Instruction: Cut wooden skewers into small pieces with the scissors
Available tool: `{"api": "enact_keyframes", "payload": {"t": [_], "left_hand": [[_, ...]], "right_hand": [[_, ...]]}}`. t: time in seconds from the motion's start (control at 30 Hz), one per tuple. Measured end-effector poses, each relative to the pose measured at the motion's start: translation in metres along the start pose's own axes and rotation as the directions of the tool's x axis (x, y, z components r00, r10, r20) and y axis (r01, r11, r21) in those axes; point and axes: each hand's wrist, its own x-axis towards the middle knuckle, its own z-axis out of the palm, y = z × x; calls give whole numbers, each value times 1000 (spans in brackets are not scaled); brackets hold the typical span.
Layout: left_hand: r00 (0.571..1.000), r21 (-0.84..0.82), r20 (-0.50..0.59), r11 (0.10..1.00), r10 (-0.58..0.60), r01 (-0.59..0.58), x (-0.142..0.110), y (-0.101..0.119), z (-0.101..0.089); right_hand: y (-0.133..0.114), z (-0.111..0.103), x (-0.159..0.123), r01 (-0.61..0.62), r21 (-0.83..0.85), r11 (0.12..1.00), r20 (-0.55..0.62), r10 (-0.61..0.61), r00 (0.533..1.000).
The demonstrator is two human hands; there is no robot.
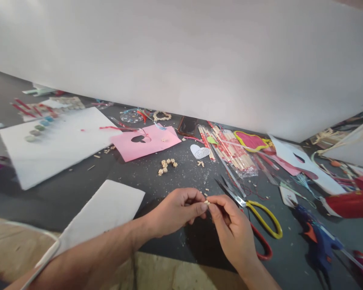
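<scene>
My left hand [181, 207] and my right hand [231, 225] meet over the dark table, fingertips pinched on a small pale wooden piece [207, 202] between them. Its exact shape is mostly hidden by the fingers. A couple of short cut stick bits [206, 194] lie just beyond the fingertips. Farther off sits a cluster of small glued wooden pieces [167, 165], with a few loose bits [201, 163] to its right. Large scissors [245, 203] with one yellow and one red handle lie beside my right hand, their blades apart.
A blue hot glue gun [319, 237] rests at the right. Packs of chopsticks [230, 149], a phone [187, 125] and pink paper [145, 145] lie toward the wall. White foam boards [103, 209] cover the left, and a white cord [53, 245] crosses near my left forearm.
</scene>
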Motion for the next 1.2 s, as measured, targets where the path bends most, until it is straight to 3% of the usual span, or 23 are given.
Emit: {"api": "enact_keyframes", "payload": {"t": [0.17,0.43,0.57,0.9,1.2], "left_hand": [[999,-13,9,999,-34,34,0,1,-1],[1000,20,-3,1000,16,-16,-1,2,0],[998,138,-27,989,61,-57,-1,3,0],[990,441,-32,891,134,-106,-2,1,-1],[992,469,-60,880,112,-71,-2,0,0]], "right_hand": [[0,-1,0,14,6,1000,14,-14,1000],[-3,-3,0,-47,-30,998,-4,47,999],[-4,-5,1,-69,-70,995,-25,67,997],[-4,-5,1,-54,-85,995,58,59,997],[-2,-6,2,-99,-105,990,64,106,992]]}}
